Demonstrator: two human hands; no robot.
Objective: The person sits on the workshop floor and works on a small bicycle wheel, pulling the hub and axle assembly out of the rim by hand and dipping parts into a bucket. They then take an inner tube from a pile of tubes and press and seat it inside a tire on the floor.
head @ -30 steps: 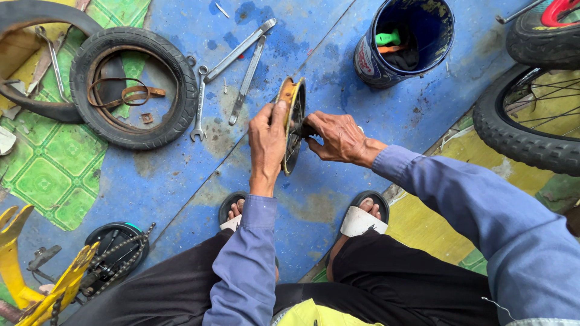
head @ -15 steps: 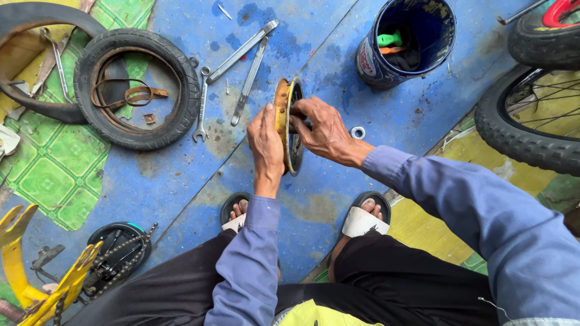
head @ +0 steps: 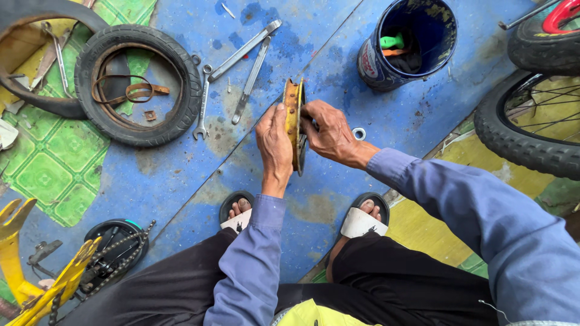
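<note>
I hold a small rusty yellow wheel rim [head: 293, 104] upright on edge over the blue-painted floor [head: 181, 175]. My left hand [head: 273, 143] grips its left side, fingers wrapped over the rim. My right hand [head: 327, 131] presses against its right side near the hub, fingers curled on it. A small metal washer [head: 359, 133] lies on the floor just right of my right hand. Two long spanners [head: 248, 54] and a smaller wrench [head: 202, 102] lie a little beyond the rim.
A small black tyre [head: 136, 84] with a rubber strip inside lies at left. A blue bucket [head: 406, 45] with rags stands at upper right. Spoked bicycle wheels [head: 531, 130] sit at right. A yellow frame [head: 36, 265] with chain and sprocket [head: 115, 250] is at lower left.
The rim has turned more edge-on and upright. My right hand has shifted from the hub's far side onto the rim's side, uncovering the washer on the floor.
</note>
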